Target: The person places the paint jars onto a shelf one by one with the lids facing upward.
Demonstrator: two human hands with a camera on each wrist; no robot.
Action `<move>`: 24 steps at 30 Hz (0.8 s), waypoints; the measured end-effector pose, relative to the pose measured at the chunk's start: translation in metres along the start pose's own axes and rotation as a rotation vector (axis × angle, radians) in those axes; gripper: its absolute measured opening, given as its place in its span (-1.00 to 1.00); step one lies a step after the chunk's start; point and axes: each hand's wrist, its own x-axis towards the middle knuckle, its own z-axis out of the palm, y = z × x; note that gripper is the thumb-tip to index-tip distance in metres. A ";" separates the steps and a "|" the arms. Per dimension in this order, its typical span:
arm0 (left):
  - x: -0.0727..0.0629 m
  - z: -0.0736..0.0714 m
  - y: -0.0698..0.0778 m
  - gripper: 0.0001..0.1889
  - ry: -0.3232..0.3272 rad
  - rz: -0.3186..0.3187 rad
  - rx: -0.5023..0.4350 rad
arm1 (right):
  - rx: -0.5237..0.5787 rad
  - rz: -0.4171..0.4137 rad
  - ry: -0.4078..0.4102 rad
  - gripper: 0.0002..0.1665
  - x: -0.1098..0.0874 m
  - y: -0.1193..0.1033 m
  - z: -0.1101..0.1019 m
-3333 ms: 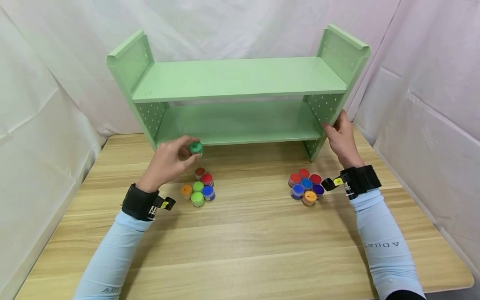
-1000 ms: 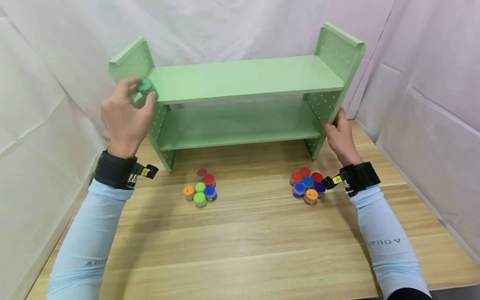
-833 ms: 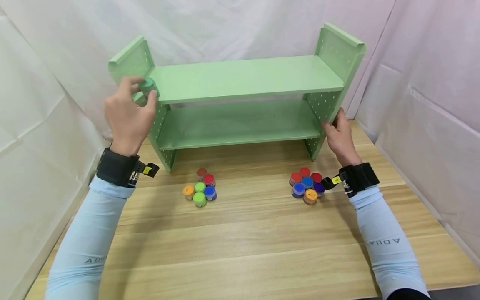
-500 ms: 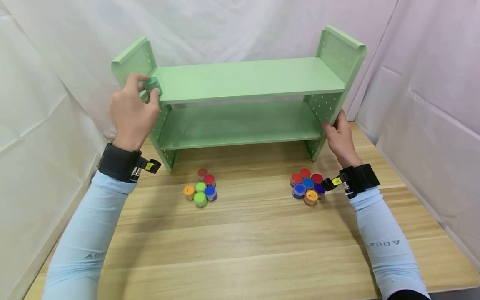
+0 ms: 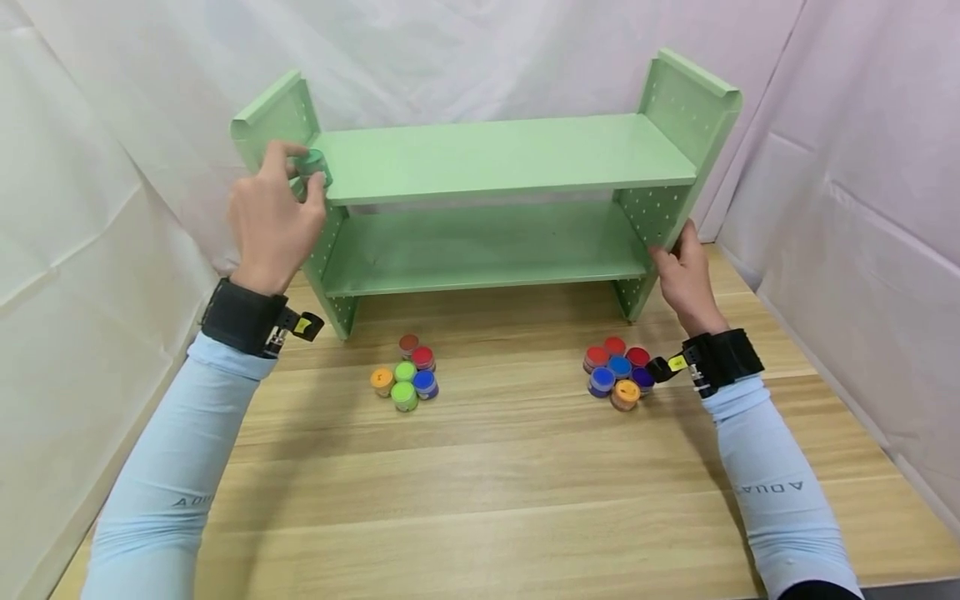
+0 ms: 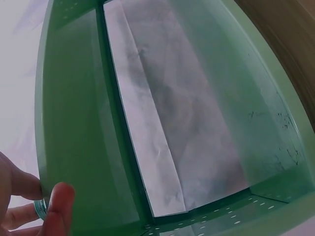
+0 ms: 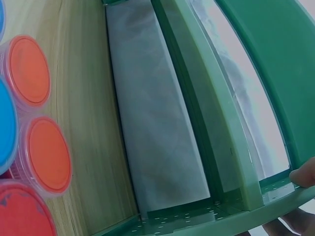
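My left hand [image 5: 272, 218] pinches a small jar with a green lid [image 5: 315, 165] between thumb and fingers. It holds the jar at the left end of the upper board of a light green two-tier shelf [image 5: 502, 154]. In the left wrist view only a sliver of the jar [image 6: 40, 209] shows behind the fingertips [image 6: 60, 204]. On the other side, my right hand [image 5: 686, 283] grips the front edge of the shelf's right side panel, thumb on the inner face and fingers behind. The right wrist view shows that thumb [image 7: 303, 174] at the panel's edge.
Two clusters of small coloured-lid jars stand on the wooden table [image 5: 487, 500]: one at left with a blue-lidded jar [image 5: 425, 384], one at right with an orange-lidded jar [image 5: 625, 394]. The shelf's lower board [image 5: 487, 242] sits beneath the upper one. White cloth [image 5: 480, 67] hangs behind.
My left hand has carried the green-lidded jar from before the lower board up to the upper board's left end, lately edging right. My right hand keeps its grip on the side panel.
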 end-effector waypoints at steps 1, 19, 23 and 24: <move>0.000 0.000 0.000 -0.65 -0.001 0.003 -0.001 | 0.000 -0.002 0.000 -0.31 0.000 0.000 0.000; -0.007 0.001 -0.003 -0.55 0.030 0.075 0.054 | -0.004 -0.013 -0.008 -0.31 0.000 0.003 -0.001; -0.019 0.001 -0.003 -0.48 0.099 0.055 0.077 | -0.006 -0.021 -0.006 -0.32 -0.001 0.004 -0.001; -0.023 0.001 -0.003 -0.47 0.123 0.043 0.077 | -0.008 -0.020 -0.002 -0.32 -0.001 0.004 -0.001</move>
